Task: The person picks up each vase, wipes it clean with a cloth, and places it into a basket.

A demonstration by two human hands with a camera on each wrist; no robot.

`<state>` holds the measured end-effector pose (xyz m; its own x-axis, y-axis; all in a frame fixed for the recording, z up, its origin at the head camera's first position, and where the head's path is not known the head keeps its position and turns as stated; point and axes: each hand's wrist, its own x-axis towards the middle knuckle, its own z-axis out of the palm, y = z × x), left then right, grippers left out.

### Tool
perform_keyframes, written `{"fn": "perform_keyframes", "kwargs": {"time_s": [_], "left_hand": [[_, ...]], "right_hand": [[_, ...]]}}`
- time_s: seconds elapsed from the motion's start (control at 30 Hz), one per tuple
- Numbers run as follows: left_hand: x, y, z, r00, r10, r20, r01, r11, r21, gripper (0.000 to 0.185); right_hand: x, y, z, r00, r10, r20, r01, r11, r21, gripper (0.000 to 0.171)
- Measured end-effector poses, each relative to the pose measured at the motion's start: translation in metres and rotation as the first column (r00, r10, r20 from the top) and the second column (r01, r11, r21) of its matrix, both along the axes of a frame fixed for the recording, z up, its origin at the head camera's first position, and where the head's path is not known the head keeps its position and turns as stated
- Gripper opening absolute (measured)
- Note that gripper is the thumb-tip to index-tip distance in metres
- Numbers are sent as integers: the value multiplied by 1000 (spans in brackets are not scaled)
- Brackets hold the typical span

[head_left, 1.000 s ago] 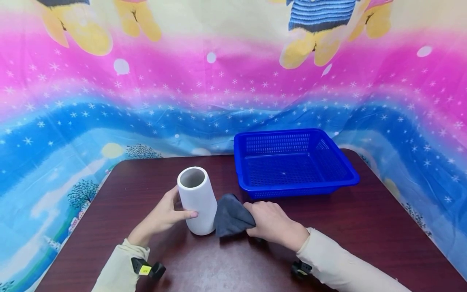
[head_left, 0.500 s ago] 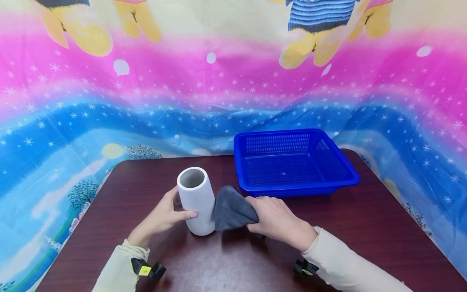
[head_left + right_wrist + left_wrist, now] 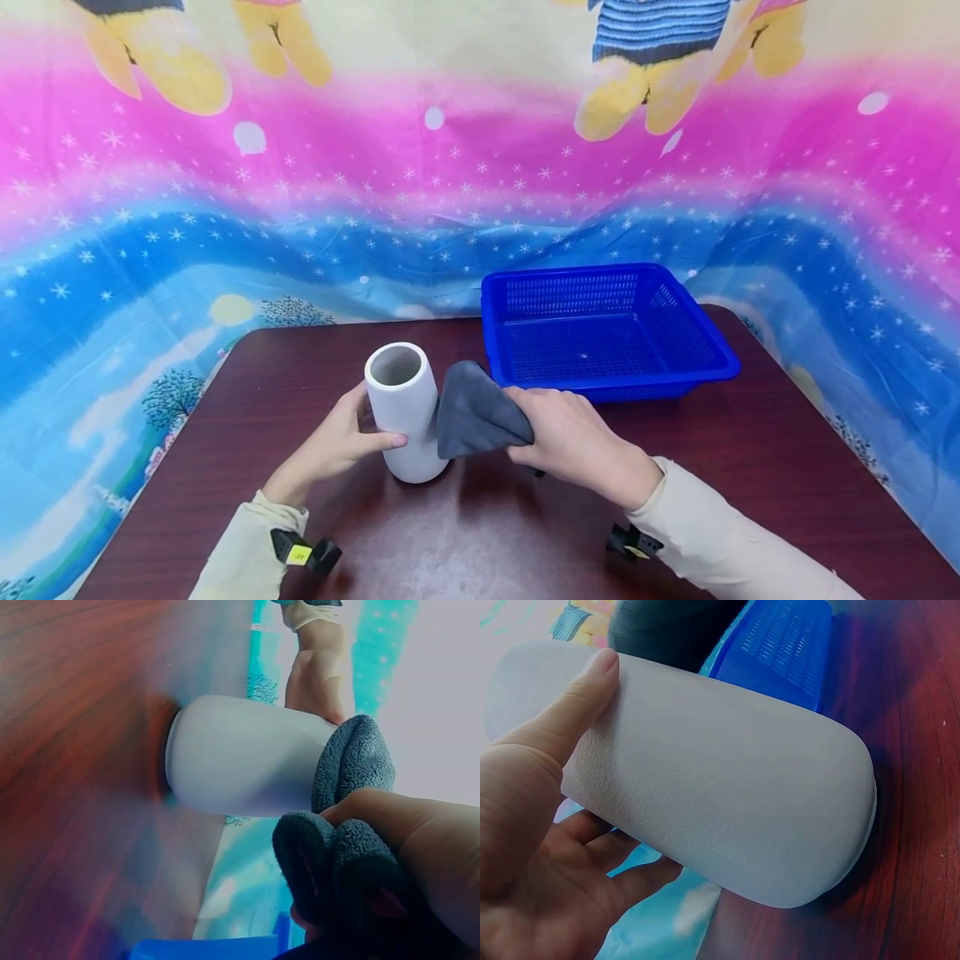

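A white cylindrical vase (image 3: 405, 408) stands upright on the dark wooden table (image 3: 750, 467), its mouth open upward. My left hand (image 3: 341, 437) grips its left side, thumb across the front; the left wrist view shows the vase (image 3: 720, 817) lying in the curled fingers (image 3: 592, 682). My right hand (image 3: 570, 437) holds a bunched dark grey cloth (image 3: 472, 412) pressed against the vase's right side at mid height. In the right wrist view the cloth (image 3: 352, 847) is folded in my fingers, touching the vase (image 3: 240, 754).
An empty blue plastic mesh basket (image 3: 712, 350) sits at the back right of the table, just behind my right hand. A colourful cartoon sheet (image 3: 300, 183) hangs behind and drapes around the table edges.
My right hand has carried the grey cloth upward along the vase's right side, from near its base to mid height. The left hand and vase have stayed put.
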<state>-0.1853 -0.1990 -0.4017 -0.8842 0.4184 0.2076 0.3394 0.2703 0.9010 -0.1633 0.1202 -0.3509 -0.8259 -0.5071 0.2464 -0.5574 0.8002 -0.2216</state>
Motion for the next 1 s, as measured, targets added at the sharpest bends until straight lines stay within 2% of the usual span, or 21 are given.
{"fn": "perform_keyframes", "kwargs": {"time_s": [0.23,0.63,1.0], "left_hand": [[1,0,3,1000,2,4,-2,1000,-3,77],[-1,0,2,1000,-6,7,6,1000,0,77],[-1,-1,1,1000,-25,-6,25,1000,7,77]], "right_hand": [[0,2,11,1000,-5,-16,5,999,-36,40],[-2,-6,25,999,-3,-45,0,997,-81,37],[-4,-17,27,1000,12,-25,-15,995,-94,38]]}}
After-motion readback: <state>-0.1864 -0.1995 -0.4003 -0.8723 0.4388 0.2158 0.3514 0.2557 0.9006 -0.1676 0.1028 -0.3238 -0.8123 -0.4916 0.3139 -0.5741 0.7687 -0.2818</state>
